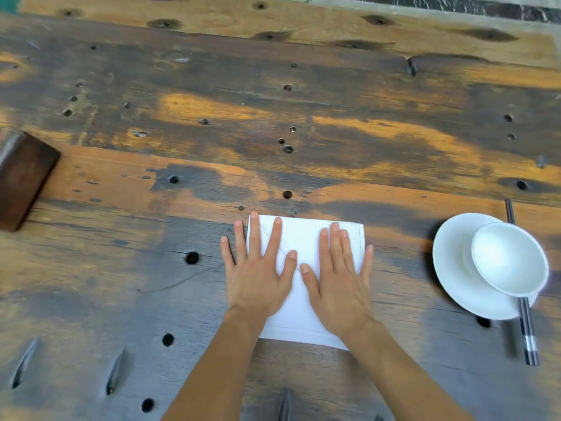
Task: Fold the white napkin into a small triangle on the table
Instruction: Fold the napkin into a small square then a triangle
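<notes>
The white napkin (303, 238) lies flat on the worn wooden table (273, 132) as a roughly square shape, near the front edge. A faint diagonal crease runs across it from the upper left. My left hand (258, 268) presses flat on its left half, fingers straight and spread, the outer fingers reaching past the napkin's left edge onto the wood. My right hand (340, 278) presses flat on the right half, fingers straight, its little finger past the right edge. Both palms hide the napkin's middle.
A white plate (452, 275) with a white bowl (510, 262) on it sits to the right. Dark chopsticks (528, 332) run under the plate, front to back. A dark wooden block (21, 180) sits at the left edge. The tabletop has many holes and slots.
</notes>
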{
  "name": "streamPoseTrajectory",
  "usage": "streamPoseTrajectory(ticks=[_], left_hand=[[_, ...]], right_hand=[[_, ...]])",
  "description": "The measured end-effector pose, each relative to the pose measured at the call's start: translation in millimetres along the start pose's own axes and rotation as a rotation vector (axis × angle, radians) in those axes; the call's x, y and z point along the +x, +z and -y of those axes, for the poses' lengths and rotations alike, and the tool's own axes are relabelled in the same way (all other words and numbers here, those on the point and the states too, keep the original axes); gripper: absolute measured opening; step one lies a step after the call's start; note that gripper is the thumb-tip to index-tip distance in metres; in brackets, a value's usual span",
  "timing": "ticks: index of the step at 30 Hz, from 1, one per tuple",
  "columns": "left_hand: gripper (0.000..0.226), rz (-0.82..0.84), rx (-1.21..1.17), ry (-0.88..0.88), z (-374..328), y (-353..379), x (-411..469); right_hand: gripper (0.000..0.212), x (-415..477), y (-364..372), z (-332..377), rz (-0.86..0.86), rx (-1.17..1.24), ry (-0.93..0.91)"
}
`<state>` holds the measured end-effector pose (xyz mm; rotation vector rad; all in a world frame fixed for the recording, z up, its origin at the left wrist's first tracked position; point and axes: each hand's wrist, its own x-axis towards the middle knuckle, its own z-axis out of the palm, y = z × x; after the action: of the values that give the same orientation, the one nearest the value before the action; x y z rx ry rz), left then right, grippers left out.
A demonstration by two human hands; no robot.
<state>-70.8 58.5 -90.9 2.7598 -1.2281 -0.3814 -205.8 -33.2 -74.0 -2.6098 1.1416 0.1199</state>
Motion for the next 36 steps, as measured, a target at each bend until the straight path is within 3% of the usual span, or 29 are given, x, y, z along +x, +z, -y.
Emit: streamPoseTrajectory(ticks=[3, 13, 18, 21, 23, 26, 29, 32, 36], left_hand=[[0.069, 0.0, -0.003, 0.003, 0, 2, 0], [0.069, 0.024, -0.008, 0.023, 2, -2, 0], [0.075, 0.093, -0.024, 0.093, 14, -10, -7], [0.08, 0.123, 0.022, 0.042, 24, -16, -22], [0.076, 0.033, 0.058, 0.117, 27, -21, -34], [0.059, -0.123, 0.074, 0.41, 26, -25, -32], [0.058, -0.035, 0.064, 0.585, 24, -28, -13], [0.061, 0.069, 0.118, 0.577, 28, -22, -7], [0.059, 0.029, 0.101, 0.552, 32, -16, -9]], right_hand=[[0.067, -36, 9, 8, 0.014, -0.004, -0.054], [0.07, -85, 9, -11, 0.091, -0.005, 0.074], [0.071, -61, -4, -38, 0.149, 0.014, -0.107], [0.066, -23, -26, -63, 0.168, -0.024, -0.204], [0.064, -2, -39, -68, 0.102, -0.088, -0.183], [0.062, 6, -42, -47, -0.02, -0.07, -0.189], [0.061, -9, -26, 0, -0.012, 0.097, -0.219], [0.08, -29, -3, 31, 0.116, 0.093, -0.213], [0.084, -43, 7, 15, 0.082, -0.006, -0.13]])
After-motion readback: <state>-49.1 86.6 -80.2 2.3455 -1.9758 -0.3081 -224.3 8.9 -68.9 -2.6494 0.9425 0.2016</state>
